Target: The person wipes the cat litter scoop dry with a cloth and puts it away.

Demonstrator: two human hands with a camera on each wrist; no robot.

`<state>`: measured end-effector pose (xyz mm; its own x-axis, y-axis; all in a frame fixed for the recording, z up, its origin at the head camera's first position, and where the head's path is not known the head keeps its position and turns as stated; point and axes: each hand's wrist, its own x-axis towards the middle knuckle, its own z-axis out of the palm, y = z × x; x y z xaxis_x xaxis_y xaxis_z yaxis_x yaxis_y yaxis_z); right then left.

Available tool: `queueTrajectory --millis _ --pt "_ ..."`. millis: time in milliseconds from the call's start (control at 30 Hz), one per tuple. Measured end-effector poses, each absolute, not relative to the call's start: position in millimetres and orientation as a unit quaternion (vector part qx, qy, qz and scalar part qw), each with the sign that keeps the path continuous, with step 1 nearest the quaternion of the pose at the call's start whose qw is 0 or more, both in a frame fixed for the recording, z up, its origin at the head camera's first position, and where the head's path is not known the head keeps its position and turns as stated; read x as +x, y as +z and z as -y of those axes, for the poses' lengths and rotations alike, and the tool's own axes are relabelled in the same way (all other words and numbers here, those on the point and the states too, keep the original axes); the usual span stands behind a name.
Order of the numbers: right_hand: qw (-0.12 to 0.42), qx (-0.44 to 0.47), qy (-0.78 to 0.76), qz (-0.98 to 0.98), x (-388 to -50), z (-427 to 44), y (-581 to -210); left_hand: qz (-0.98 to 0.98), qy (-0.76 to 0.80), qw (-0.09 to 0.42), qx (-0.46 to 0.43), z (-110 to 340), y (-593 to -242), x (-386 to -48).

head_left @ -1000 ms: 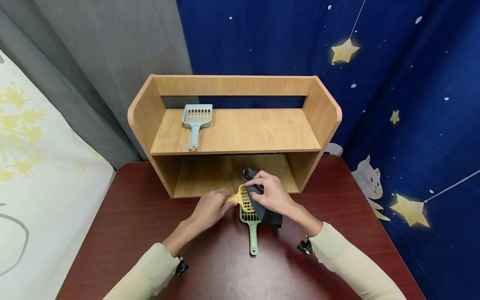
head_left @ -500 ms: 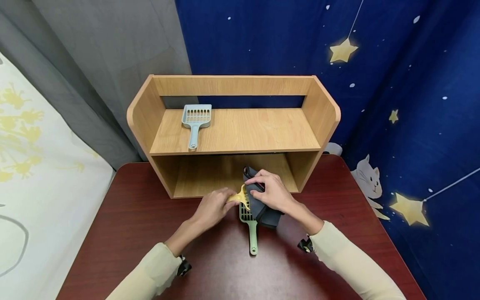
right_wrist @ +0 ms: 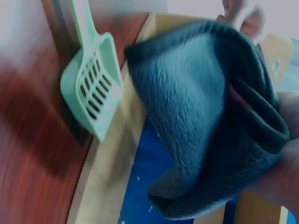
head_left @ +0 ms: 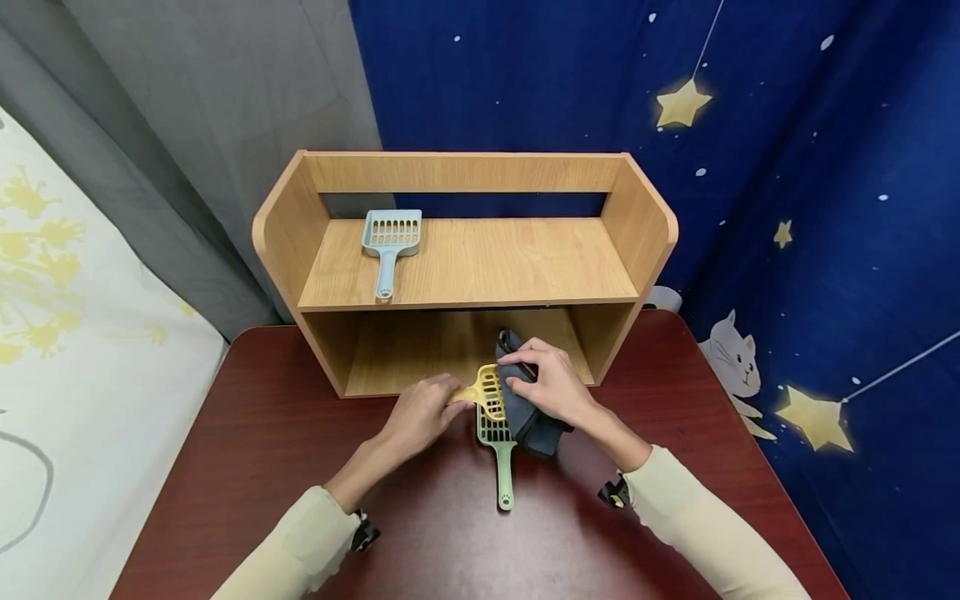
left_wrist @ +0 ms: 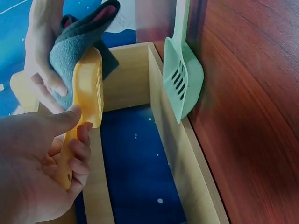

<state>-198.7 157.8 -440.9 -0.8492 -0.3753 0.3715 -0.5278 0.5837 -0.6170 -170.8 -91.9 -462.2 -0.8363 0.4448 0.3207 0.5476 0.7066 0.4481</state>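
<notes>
In the head view my left hand (head_left: 420, 417) grips a yellow slotted litter scoop (head_left: 491, 392) by its handle, thumb and curled fingers round it, as the left wrist view also shows. My right hand (head_left: 551, 385) pinches a folded dark grey cloth (head_left: 522, 410) against the scoop's slotted head, covering its right side. Below them a green litter scoop (head_left: 505, 475) lies on the table, handle toward me; the yellow scoop and cloth hide part of its head. The cloth (right_wrist: 187, 102) hides most of the right fingers in the right wrist view.
A two-tier wooden shelf (head_left: 480, 262) stands at the back of the dark red table (head_left: 262, 467). On its upper board, at the left, rests a light blue litter scoop (head_left: 386, 258). Curtains (head_left: 525, 75) hang behind.
The yellow scoop tilted nearly edge-on half a second ago, and its slotted face now shows again. My right hand and the cloth have shifted slightly right across it.
</notes>
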Motion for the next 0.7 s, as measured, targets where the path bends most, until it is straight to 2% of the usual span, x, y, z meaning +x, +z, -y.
queueTrajectory --millis 333,533,700 --pt "0.138 0.262 0.425 0.855 -198 -141 -439 0.919 -0.263 0.100 -0.276 87 -459 -173" --pt "0.100 0.276 0.394 0.871 -198 -151 -442 0.914 -0.270 0.094 -0.289 88 -462 -173" --pt "0.092 0.286 0.364 0.882 -198 -169 -438 0.913 -0.275 0.089 -0.286 93 -465 -172"
